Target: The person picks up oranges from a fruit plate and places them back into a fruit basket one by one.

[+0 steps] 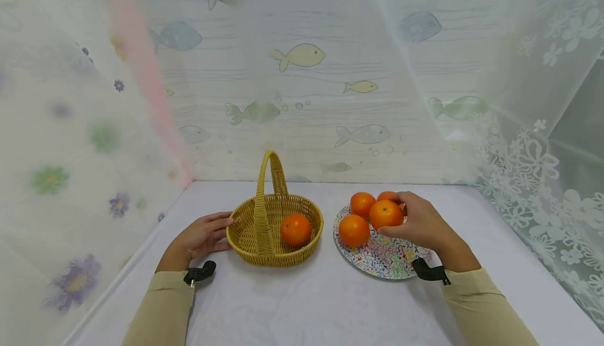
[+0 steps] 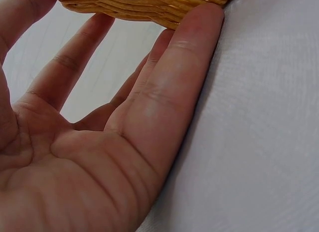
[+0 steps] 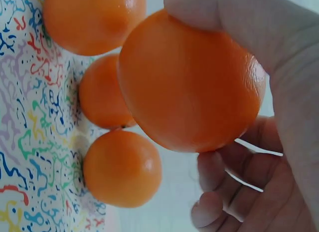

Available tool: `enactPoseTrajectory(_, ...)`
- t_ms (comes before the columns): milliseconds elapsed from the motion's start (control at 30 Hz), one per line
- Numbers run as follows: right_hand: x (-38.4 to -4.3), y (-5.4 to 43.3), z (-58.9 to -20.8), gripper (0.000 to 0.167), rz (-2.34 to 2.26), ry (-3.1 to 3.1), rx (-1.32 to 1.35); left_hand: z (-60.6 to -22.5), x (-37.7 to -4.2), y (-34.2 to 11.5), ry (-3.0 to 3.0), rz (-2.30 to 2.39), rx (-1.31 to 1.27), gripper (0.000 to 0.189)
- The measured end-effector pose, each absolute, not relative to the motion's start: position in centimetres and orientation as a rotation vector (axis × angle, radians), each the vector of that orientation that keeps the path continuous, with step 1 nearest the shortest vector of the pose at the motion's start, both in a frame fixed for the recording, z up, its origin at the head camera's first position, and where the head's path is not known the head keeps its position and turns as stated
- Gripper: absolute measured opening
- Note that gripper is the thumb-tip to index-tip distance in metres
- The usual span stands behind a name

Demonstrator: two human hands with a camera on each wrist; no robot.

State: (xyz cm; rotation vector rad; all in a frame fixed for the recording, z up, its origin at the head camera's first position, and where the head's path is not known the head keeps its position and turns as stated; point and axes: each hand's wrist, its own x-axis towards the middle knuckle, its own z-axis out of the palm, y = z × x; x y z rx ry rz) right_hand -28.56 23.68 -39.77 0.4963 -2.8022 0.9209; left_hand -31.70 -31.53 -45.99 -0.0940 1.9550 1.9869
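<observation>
A yellow wicker basket [image 1: 245, 254] with a tall arched handle stands on the table, and one orange [image 1: 295, 229] lies in its right half. My left hand [image 1: 205, 236] touches the basket's left side; in the left wrist view its fairly straight fingers [image 2: 164, 102] meet the woven wall [image 2: 124, 7]. To the right, my right hand [image 1: 420, 220] grips another orange [image 1: 386, 214] between thumb and fingers, raised over the patterned plate [image 1: 377, 262]. Three oranges rest on that plate: one in front [image 1: 354, 230], one behind [image 1: 362, 204], and one partly hidden [image 1: 386, 195] by the held one.
A white cloth [image 1: 302, 304] covers the table. Sheer curtains with fish prints [image 1: 302, 55] hang along the back edge, and flowered curtains [image 1: 61, 178] close off the left side. Lace netting [image 1: 533, 162] drapes the right side. The basket's handle [image 1: 262, 204] rises well above its rim.
</observation>
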Motion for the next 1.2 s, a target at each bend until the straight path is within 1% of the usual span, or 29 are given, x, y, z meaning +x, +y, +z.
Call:
enactPoseTrajectory(233, -28.5, 22.7, -39.5, 0.074, 0.872, -2.726, 0.512, -45.9, -31.7, -31.5, 1.948, 1.988, -0.092, 0.07)
enactPoseTrajectory(700, -28.6, 20.1, -39.8, 0.073, 0.944, -2.573, 0.536, -46.1, -31.7, -31.5, 1.939, 1.997, -0.105, 0.071)
enactPoseTrajectory(1000, -28.9, 18.0, -38.1, 0.073, 1.005, -2.479, 0.59, -46.2, -31.6, -31.6, 1.945, 2.016, -0.114, 0.07)
enactPoseTrajectory(1200, -29.1, 16.5, -37.4, 0.075, 1.071, -2.433, 0.572, -45.8, -31.3, -31.4, 1.963, 1.994, -0.11, 0.068)
